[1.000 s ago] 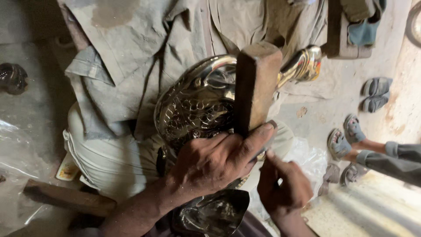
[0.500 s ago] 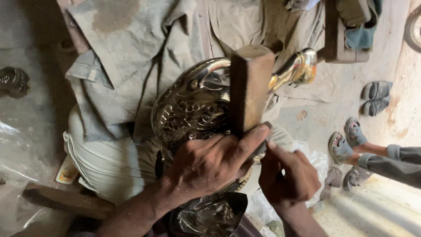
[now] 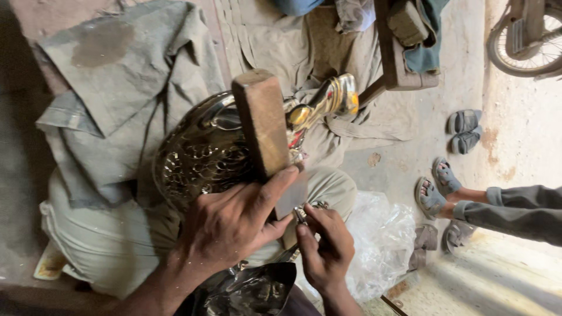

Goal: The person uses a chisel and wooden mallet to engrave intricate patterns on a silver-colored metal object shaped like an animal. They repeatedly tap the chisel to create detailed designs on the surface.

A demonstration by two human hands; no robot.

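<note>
The wooden block [image 3: 264, 126] stands on end against the pierced brass piece [image 3: 202, 155], its long axis running away from the left hand [image 3: 231, 225], which grips its near end. Just beside the block's base, the right hand [image 3: 325, 248] pinches what may be a small metal fitting [image 3: 304, 212].

The middle of the frame is crowded: the left hand [image 3: 234, 225] grips a wooden block [image 3: 264, 126] that stands against a pierced brass piece [image 3: 205, 155], closing off the centre. Just right of it, the right hand [image 3: 325, 248] pinches a small metal part, touching the block's lower end. Crumpled clear plastic [image 3: 380, 246] fills the lower right. Grey cloth [image 3: 134, 105] covers the upper left, lying flat and passable. Sandalled feet [image 3: 436, 187] block the right edge; bare floor [image 3: 404, 158] between stays open.
</note>
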